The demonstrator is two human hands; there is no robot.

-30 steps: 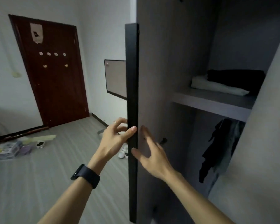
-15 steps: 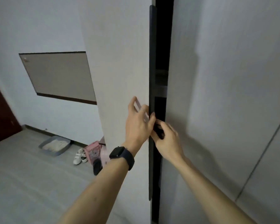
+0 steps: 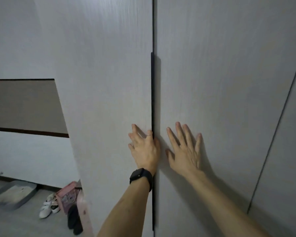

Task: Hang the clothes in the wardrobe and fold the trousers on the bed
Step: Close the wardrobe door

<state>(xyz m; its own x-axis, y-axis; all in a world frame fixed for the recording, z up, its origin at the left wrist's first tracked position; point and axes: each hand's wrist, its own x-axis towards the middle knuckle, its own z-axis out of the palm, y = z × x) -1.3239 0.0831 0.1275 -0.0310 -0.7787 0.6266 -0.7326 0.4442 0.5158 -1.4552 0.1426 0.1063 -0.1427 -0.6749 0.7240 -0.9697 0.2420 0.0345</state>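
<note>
Head view, looking straight at the wardrobe (image 3: 220, 82) front. Seeing its two doors lying flush, meeting at a thin dark seam (image 3: 153, 23), with no gap into the inside.

Pressing flat on the left door (image 3: 109, 82) with the left hand (image 3: 144, 149), fingers straight and spread, lying just beside the long black handle strip (image 3: 152, 91), gripping nothing. Pressing likewise on the right door (image 3: 229, 134) with the right hand (image 3: 184, 151), palm down, fingers fanned wide, holding nothing either. Wearing a black watch (image 3: 141, 177) on the left wrist and a thin ring (image 3: 149, 135) on one finger.

Judging progress now: reading as the shutting of the wardrobe, so probably wrapping up the hanging part, yet not seeing a single hung garment behind those doors. Not catching the bed or the trousers anywhere in view, so not able to tell whether the folding is done or waiting. Likely needing a turn away from the wardrobe to find out.

Looking at the wardrobe itself: standing tall, pale grey with a faint wood grain, filling most of the view, with a further panel line slanting down at far right.

Spotting white shoes (image 3: 48, 208), a pink bag (image 3: 67, 197) and a grey tray (image 3: 14, 194) on the floor at lower left, close by the wardrobe's side.
</note>
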